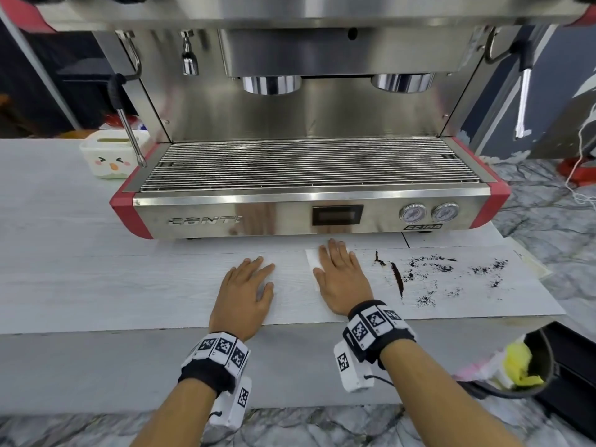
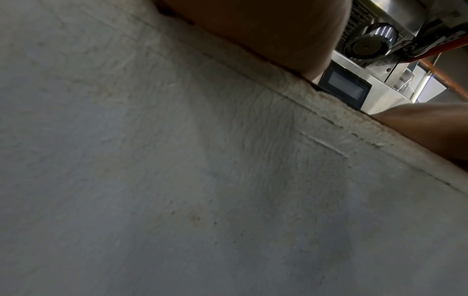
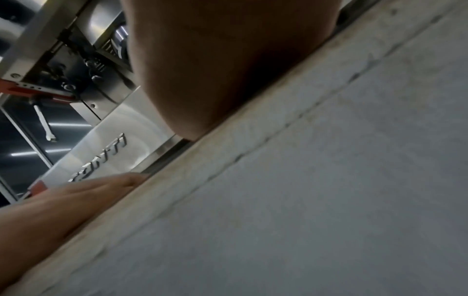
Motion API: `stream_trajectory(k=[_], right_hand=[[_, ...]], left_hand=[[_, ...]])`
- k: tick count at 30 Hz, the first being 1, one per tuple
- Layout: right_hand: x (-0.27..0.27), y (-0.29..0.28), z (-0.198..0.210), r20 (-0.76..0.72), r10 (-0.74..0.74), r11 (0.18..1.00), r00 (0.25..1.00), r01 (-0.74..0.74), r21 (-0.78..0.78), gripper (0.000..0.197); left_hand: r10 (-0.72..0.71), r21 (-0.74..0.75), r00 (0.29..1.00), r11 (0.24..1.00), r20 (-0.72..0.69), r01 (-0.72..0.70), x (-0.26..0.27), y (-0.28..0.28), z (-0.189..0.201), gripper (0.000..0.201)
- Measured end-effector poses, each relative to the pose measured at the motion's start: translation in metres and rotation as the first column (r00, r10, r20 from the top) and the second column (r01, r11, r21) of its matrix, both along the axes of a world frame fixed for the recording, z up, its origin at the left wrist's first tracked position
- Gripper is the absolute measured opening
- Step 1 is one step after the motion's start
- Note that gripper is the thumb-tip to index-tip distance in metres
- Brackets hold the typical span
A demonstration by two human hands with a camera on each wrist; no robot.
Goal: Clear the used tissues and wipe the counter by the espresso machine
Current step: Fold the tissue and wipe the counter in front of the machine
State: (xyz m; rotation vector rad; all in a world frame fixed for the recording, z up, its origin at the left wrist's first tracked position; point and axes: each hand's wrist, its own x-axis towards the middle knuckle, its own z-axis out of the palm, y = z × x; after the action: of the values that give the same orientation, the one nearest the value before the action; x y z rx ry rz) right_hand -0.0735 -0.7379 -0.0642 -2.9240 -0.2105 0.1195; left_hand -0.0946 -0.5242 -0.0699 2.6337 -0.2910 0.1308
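My right hand (image 1: 337, 266) lies flat, fingers straight, pressing a white tissue (image 1: 312, 260) onto the pale counter (image 1: 129, 285) just in front of the espresso machine (image 1: 306, 175); only the tissue's left edge shows past my fingers. To its right, dark coffee grounds (image 1: 445, 272) and a brown smear (image 1: 397, 279) are scattered across the counter. My left hand (image 1: 254, 269) rests flat and empty on the counter, a little left of the right one. Both wrist views show mostly the counter's front face (image 2: 177, 180) (image 3: 329, 200) and the heel of each hand.
A dark bin (image 1: 532, 362) holding yellow and pink crumpled tissues sits low at the right, below the counter edge. A white box with a cartoon face (image 1: 109, 158) stands left of the machine, beside the steam wand (image 1: 130, 137). White cables (image 1: 580, 175) trail at far right.
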Motion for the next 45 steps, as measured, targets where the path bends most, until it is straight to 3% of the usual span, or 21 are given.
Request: stream_trajectory(k=[10,15,18,23,29,33,39,45], right_hand=[[0.017,-0.052,-0.004,0.057,-0.135,0.988,0.989,0.139,-0.069,0.058],[0.015,-0.074,-0.002,0.037,-0.217,0.975,0.975,0.219,-0.040,0.055],[0.009,-0.077,0.002,0.102,-0.229,0.973,0.968,0.226,0.038,0.050],[-0.020,-0.053,0.023,0.186,-0.165,0.980,0.968,0.140,0.142,0.046],[-0.062,-0.026,0.016,0.089,-0.009,0.998,0.996,0.003,0.067,0.056],[-0.068,-0.030,0.000,0.061,0.017,0.999,0.998,-0.019,0.032,0.075],[-0.068,-0.051,0.002,0.055,0.046,0.997,0.997,-0.049,0.056,0.064],[-0.068,-0.080,0.005,0.069,0.070,0.997,0.995,-0.072,0.028,0.084]], left_hand=[[-0.003,0.000,1.000,1.000,0.000,0.003,0.000,0.002,-0.001,0.058],[-0.005,-0.003,1.000,1.000,-0.002,0.005,0.000,0.001,-0.001,0.058],[0.003,-0.005,1.000,1.000,-0.005,-0.003,0.000,0.000,-0.001,0.052],[0.001,-0.003,1.000,1.000,0.005,-0.001,0.000,0.000,0.000,0.062],[0.002,0.016,1.000,1.000,0.013,-0.002,-0.001,-0.002,0.001,0.061],[-0.001,-0.014,1.000,1.000,0.026,0.002,0.000,-0.004,0.002,0.060],[-0.056,-0.020,0.998,0.998,0.037,0.057,-0.010,-0.056,0.014,0.051],[-0.081,-0.014,0.996,0.997,0.033,0.082,-0.014,-0.113,0.010,0.051]])
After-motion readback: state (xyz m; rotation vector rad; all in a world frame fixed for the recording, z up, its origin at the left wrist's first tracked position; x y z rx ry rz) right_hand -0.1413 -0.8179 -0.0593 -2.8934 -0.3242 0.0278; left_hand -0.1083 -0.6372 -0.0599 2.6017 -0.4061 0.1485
